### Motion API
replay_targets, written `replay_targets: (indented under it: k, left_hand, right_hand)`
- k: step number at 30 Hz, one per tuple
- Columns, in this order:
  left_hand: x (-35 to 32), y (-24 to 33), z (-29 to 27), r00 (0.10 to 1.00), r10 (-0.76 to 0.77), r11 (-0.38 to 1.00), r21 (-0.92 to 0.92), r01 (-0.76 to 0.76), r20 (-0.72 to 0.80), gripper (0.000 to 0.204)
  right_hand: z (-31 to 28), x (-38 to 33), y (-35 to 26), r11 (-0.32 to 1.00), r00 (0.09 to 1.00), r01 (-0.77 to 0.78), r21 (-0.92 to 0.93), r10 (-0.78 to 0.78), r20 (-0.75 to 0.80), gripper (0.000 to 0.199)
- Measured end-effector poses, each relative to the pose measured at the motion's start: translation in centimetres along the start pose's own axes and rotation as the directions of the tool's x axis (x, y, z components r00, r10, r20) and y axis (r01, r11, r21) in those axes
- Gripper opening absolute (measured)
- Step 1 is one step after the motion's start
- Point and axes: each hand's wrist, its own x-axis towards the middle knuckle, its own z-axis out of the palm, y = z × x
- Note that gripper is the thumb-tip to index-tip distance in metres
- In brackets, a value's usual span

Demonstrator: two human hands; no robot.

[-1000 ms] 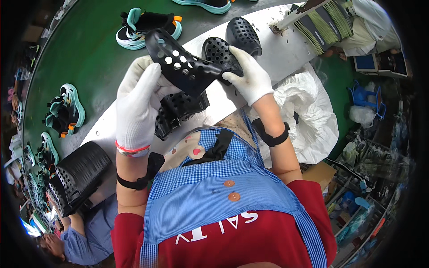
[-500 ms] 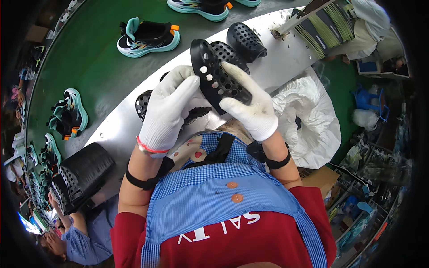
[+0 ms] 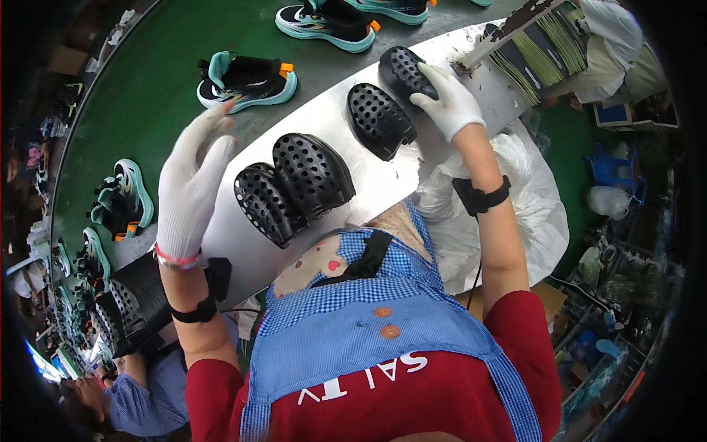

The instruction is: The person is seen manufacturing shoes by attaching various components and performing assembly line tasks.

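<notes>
Several black perforated toe-shaped shells lie on the metal bench top (image 3: 434, 158). My right hand (image 3: 451, 107), white-gloved, is closed over the near end of the farthest shell (image 3: 401, 66), which rests on the bench. Beside it lies another shell (image 3: 377, 118), untouched. Two more, a wider shell (image 3: 309, 173) and a narrower shell (image 3: 266, 202), sit side by side in front of me. My left hand (image 3: 193, 184), also gloved, is raised with its fingers apart and nothing in them. Its fingertips overlap the near edge of a black and teal sneaker (image 3: 250, 81); contact is unclear.
More sneakers (image 3: 328, 28) stand along the green belt (image 3: 177, 44). A post (image 3: 508, 33) and stacked green-and-black sheets (image 3: 537, 55) border the bench's far right. A white sack (image 3: 530, 221) hangs at its near edge. Another person (image 3: 147, 398) sits at lower left.
My hands have parted and no longer hold a shell between them. The right moved out to the farthest shell; the left moved left toward the sneaker. The shells on the bench are now uncovered.
</notes>
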Motion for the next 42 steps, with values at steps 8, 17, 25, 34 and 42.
replay_targets:
  k: [8, 17, 25, 34, 42]
  left_hand:
    - [7.2, -8.5, -0.7, 0.999, -0.016, 0.942, 0.336, -0.003, 0.052, 0.07]
    - [12.0, -10.1, 1.1, 0.989, 0.149, 0.791, 0.598, -0.13, 0.018, 0.029]
    - [8.6, -9.5, 0.3, 0.999, 0.042, 0.815, 0.579, -0.029, -0.01, 0.045]
    - [4.7, -7.9, -0.1, 0.993, 0.117, 0.868, 0.484, -0.109, 0.015, 0.04]
    - [2.9, -6.6, -0.6, 0.974, 0.219, 0.927, 0.323, -0.19, -0.057, 0.036]
  right_hand:
    - [-9.7, -7.6, -1.7, 0.923, 0.948, -0.025, 0.384, 0.144, -0.283, 0.03]
    - [-9.5, -11.5, -4.6, 0.927, 0.995, -0.042, 0.372, 0.074, -0.071, 0.021]
    - [-3.0, -4.5, -5.8, 0.968, 0.953, 0.252, 0.003, -0.249, 0.172, 0.045]
    - [-3.3, -1.5, -4.9, 0.931, 0.873, 0.361, 0.046, -0.355, 0.334, 0.059]
    - [-6.2, -0.5, -7.2, 0.93, 0.86, 0.366, -0.028, -0.326, 0.392, 0.058]
